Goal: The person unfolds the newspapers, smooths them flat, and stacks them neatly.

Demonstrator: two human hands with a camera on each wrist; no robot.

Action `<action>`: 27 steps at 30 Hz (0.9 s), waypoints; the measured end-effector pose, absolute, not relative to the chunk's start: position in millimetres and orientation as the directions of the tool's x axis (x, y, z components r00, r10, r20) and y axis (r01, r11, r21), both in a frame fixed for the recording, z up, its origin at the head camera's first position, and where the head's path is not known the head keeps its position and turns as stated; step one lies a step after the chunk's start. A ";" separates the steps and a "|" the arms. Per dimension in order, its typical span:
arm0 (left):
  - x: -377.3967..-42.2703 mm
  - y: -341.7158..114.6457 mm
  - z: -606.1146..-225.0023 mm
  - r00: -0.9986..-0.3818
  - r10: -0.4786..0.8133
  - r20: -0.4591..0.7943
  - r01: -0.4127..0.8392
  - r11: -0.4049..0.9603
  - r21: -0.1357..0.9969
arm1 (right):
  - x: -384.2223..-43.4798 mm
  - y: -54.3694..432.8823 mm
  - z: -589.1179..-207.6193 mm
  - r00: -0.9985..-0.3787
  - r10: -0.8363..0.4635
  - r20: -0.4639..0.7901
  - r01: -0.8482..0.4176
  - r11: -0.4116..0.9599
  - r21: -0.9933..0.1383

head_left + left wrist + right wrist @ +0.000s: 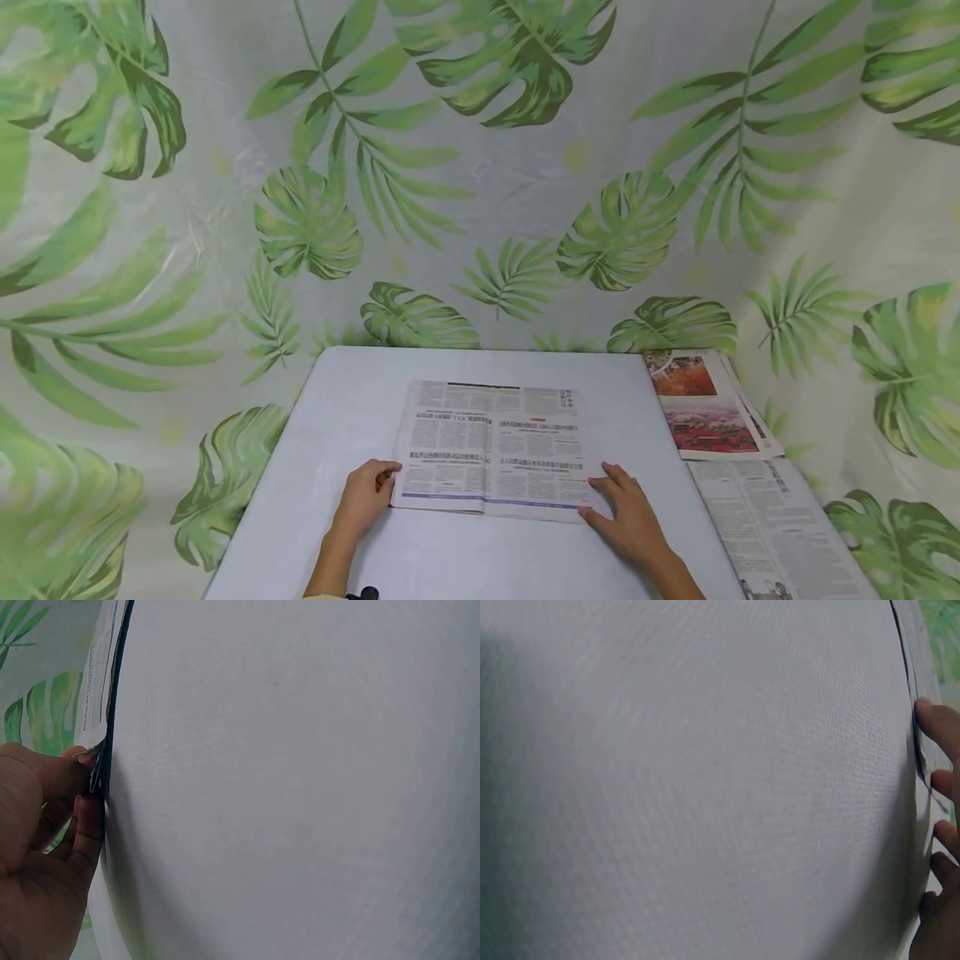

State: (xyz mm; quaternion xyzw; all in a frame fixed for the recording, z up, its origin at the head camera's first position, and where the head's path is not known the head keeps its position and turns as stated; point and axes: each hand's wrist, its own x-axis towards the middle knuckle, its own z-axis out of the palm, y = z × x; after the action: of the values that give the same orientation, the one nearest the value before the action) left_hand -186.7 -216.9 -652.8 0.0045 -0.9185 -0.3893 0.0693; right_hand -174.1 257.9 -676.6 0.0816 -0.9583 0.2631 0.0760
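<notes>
A folded newspaper (450, 433) lies flat on the white table, with a crease down its middle and lines of print facing up. At its left edge my left hand (366, 493) pinches the paper near the lower corner. The left wrist view shows that hand's thumb and finger at the layered newspaper edge (97, 735). My right hand (626, 512) is at the opposite edge, fingers spread, its thumb touching the lower right corner. In the right wrist view the right hand (941, 862) is partly cut off, with fingertips along the paper's side.
More newspapers lie along the table's right side: one with colour photos (708, 408) and a printed sheet (776, 529) reaching past the edge. White table surface (480, 558) surrounds the middle newspaper. Behind stands a leaf-patterned curtain (517, 192).
</notes>
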 end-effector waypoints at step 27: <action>-187.7 -224.9 -652.6 -0.989 0.072 0.129 0.140 0.731 0.668 | -174.4 264.7 -674.8 -0.984 -0.124 0.126 -0.172 0.835 -0.523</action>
State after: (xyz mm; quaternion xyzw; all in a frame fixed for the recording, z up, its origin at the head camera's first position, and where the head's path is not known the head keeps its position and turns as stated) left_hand -187.7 -224.9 -652.6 -0.0571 -0.9290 -0.3625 0.0471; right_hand -174.4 264.7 -674.8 0.0774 -0.9569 0.2766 0.0436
